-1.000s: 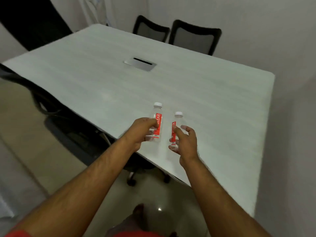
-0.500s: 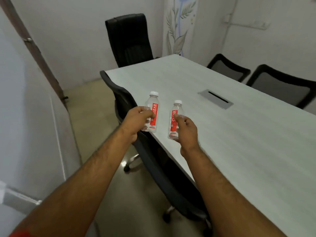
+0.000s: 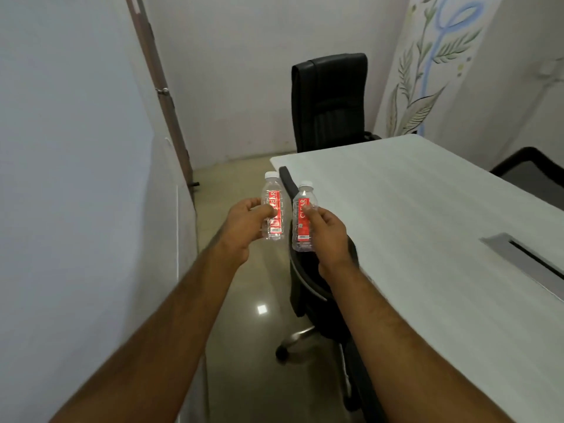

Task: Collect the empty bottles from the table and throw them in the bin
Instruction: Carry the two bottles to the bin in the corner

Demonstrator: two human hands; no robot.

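Two small clear plastic bottles with white caps and red labels are held upright in the air, off the table. My left hand (image 3: 244,224) grips the left bottle (image 3: 273,193) around its middle. The right bottle (image 3: 301,203) is held the same way in my right hand (image 3: 328,233). Both bottles look empty and hang over the floor and the chair back, left of the pale wooden table (image 3: 427,224). No bin is in view.
A black office chair (image 3: 308,294) is tucked against the table's near left edge, right below my right hand. A high-backed black chair (image 3: 329,102) stands at the table's far end. A white wall runs along the left, with a brown door frame (image 3: 164,96). Tiled floor (image 3: 244,300) lies between wall and chairs.
My view has swung left, away from the table and toward the wall and door frame. Both hands have lifted the bottles off the table and carried them left over the floor.
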